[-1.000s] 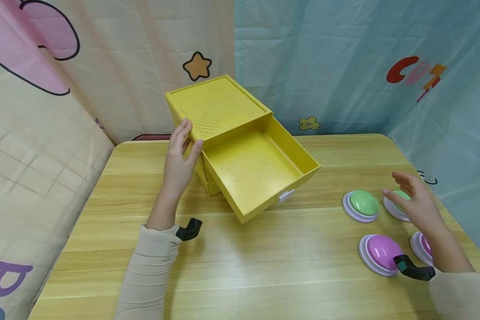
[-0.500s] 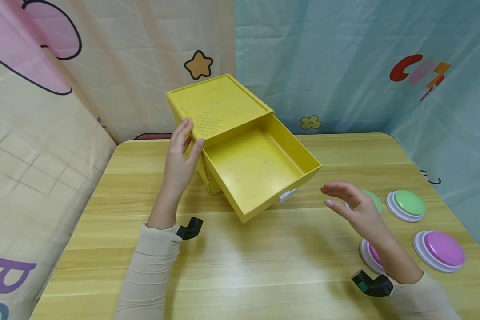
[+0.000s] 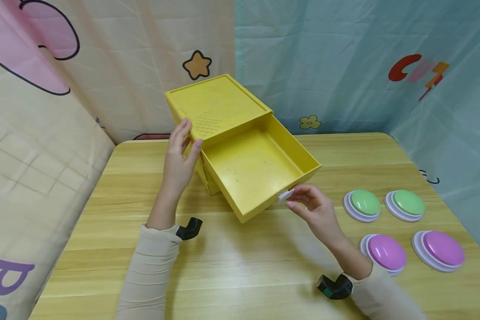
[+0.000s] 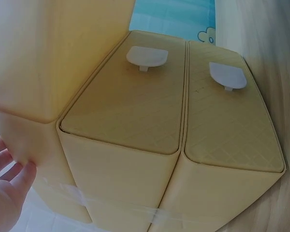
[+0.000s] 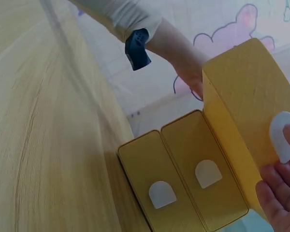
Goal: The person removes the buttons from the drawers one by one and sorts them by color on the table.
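Observation:
A yellow drawer cabinet [image 3: 220, 104] stands on the table, its top drawer [image 3: 256, 171] pulled well out with nothing in it. Two lower drawers, each with a white tab, are closed; the left wrist view shows the middle drawer [image 4: 125, 96] and the bottom drawer [image 4: 232, 125]. My left hand [image 3: 178, 162] rests against the cabinet's left side near the top edge, fingers loosely spread. At the top drawer's front, my right hand [image 3: 316, 213] pinches the white handle [image 3: 285, 195], thumb over the tab [image 5: 280, 137] and fingers on its other side.
Four-sided grouping at the right: two green push buttons [image 3: 365, 202] stand behind two pink push buttons [image 3: 444, 249], all on white bases. Printed curtains [image 3: 324, 66] hang close behind the wooden table [image 3: 240, 275] and along its sides.
My right hand has moved left from over the push buttons to the top drawer's handle and taken hold of it. My left hand and the cabinet stay where they were.

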The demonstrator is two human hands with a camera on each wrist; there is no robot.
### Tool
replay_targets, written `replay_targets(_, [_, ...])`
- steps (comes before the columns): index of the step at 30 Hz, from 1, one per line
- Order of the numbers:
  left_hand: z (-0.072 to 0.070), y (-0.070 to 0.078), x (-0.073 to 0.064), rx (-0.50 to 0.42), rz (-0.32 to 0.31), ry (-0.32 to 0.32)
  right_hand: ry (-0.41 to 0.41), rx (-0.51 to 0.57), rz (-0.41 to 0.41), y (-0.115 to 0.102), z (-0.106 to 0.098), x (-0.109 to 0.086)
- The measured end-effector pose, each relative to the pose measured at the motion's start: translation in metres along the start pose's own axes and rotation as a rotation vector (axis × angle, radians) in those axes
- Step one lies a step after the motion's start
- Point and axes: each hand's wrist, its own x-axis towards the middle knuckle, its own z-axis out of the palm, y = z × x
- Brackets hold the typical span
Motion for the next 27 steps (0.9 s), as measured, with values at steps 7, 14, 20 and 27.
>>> replay_targets(7, [0.000, -0.022, 0.003, 0.036, 0.023, 0.022, 0.088, 0.014, 0.008, 0.003, 0.014, 0.010])
replay_targets(14, [-0.001, -0.024, 0.004, 0.051, 0.037, 0.029, 0.069, -0.087, 0.056, 0.002, 0.017, 0.027])
replay_targets(20, [0.000, -0.023, 0.004, 0.043, 0.022, 0.025, 0.061, -0.109, 0.091, 0.007, 0.023, 0.052])
replay_targets(27, [0.001, -0.023, 0.003, 0.044, 0.025, 0.028, 0.029, -0.132, 0.116, 0.004, 0.038, 0.087])
